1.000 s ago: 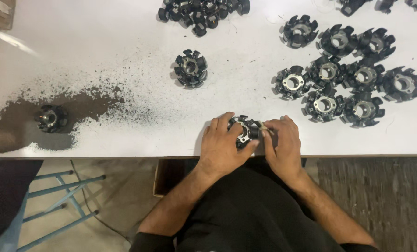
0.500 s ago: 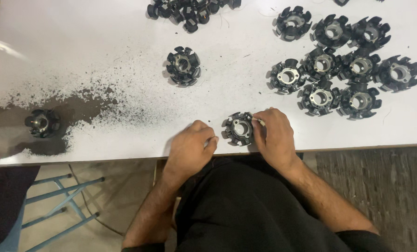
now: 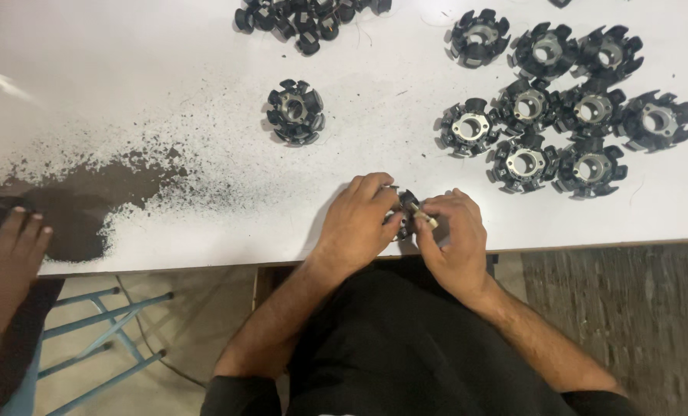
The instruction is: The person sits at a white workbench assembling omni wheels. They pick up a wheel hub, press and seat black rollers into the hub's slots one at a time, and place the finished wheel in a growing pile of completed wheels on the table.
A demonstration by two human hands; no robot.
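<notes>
At the white tabletop (image 3: 167, 92) near edge, my left hand (image 3: 359, 219) and right hand (image 3: 452, 239) both clench one black toothed ring-shaped stator core (image 3: 407, 209) between them. Similar cores (image 3: 560, 115) lie well apart, upper right.

Black toothed rings (image 3: 560, 115) with silvery centres, white table (image 3: 128, 92), dark speckled powder patch (image 3: 105, 200)

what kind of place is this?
Probably a small assembly workshop: many identical black toothed stator-like cores laid out on a white worktable, dark metal-like dust, left hand and right hand working one.
</notes>
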